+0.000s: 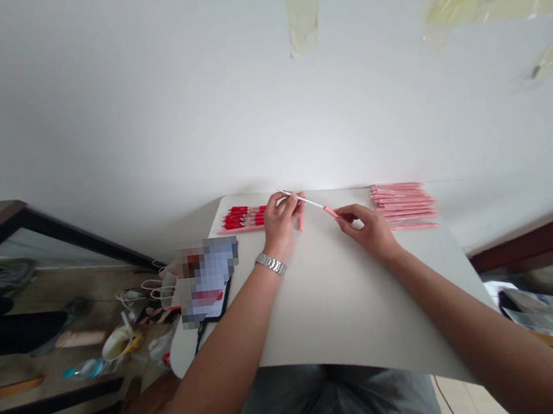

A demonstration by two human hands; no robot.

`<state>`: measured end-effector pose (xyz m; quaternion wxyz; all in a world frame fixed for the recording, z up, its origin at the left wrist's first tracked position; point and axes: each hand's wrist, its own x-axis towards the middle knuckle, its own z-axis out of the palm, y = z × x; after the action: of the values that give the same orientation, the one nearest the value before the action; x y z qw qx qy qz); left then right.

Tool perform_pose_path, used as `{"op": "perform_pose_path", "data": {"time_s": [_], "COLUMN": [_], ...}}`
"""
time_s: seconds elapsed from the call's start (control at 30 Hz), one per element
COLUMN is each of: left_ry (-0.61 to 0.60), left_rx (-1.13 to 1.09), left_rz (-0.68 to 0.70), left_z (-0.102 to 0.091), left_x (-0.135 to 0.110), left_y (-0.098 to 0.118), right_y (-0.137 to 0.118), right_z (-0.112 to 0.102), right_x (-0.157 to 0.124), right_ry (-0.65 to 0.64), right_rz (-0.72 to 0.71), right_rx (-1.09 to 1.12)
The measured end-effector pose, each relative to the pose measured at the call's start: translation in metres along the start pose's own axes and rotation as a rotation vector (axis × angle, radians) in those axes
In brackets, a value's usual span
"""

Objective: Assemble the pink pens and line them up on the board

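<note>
A thin, smooth white rod [311,201] with a pink sleeve [330,212] on one end is held aslant above the far half of the bench [327,313]. The left hand [278,223] has its fingers pinched on the rod near its narrow tip; the right hand [370,231] has thumb and fingertips closed on the sleeve. A short pink tube [300,222] shows just below the left fingers; whether they grip it, I cannot tell.

On the bench's far left lie glossy red pens [243,218], side by side, partly hidden by the left hand; on its far right, slender pink barrels [404,201] in a neat row. A pixelated flat phone [213,286] with a black cable [200,337] takes up the bench's left edge, close to the left forearm and its linked metal watch [271,263]. Behind the bench rises a matte white wall [148,115] with glossy yellowish tape [304,13]. On the floor left of the bench are a pale cup [117,343] and a clear bottle [87,370].
</note>
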<state>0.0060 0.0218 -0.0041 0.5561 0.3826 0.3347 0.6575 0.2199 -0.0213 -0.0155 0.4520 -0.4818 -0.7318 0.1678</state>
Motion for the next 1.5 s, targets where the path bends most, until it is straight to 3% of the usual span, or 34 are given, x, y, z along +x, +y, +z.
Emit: {"op": "perform_pose_path", "data": {"time_s": [0.43,1.0,1.5], "left_ry": [-0.126,-0.336,-0.298], "left_rx": [0.106,0.245,0.258], "left_rz": [-0.054,0.001,-0.041], "left_z": [0.004,0.0049,0.0068], "left_x": [-0.0067,-0.009,-0.0096], "left_y": [0.0012,-0.0002,0.0055], "right_y": [-0.0013,-0.0038,-0.0052], "right_z": [0.0002,-0.001,-0.001], "right_x": [0.0004,0.0008,0.0007], "right_ry": [-0.011,-0.025,-0.023], "right_rz": [-0.04,-0.061,-0.08], "right_rx": [-0.008,-0.025,-0.008]}}
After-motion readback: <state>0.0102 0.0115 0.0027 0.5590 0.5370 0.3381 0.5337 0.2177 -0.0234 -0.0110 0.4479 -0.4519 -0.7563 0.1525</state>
